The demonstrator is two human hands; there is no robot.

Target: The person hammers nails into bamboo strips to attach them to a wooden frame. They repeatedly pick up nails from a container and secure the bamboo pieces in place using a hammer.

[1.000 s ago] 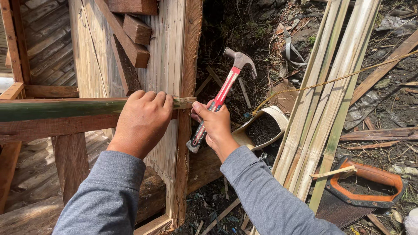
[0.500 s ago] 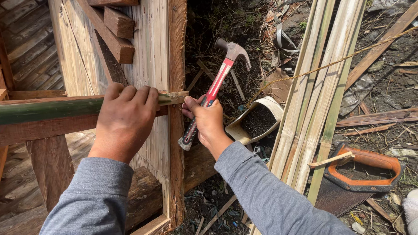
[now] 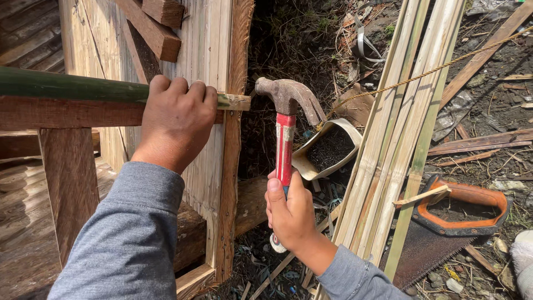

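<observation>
Head view: left hand [image 3: 176,119] wrapped fully closed over green bamboo pole [image 3: 66,87], pressing its split end against brown wooden rail [image 3: 72,113] at upright post [image 3: 232,166]. Right hand [image 3: 290,214] clenched tight on red-handled claw hammer [image 3: 285,122], rusty head level with pole tip, just beside it, not touching. No nail visible; fastening apparently not yet done. Pale bamboo slats [image 3: 400,139] leaning nearby.
</observation>
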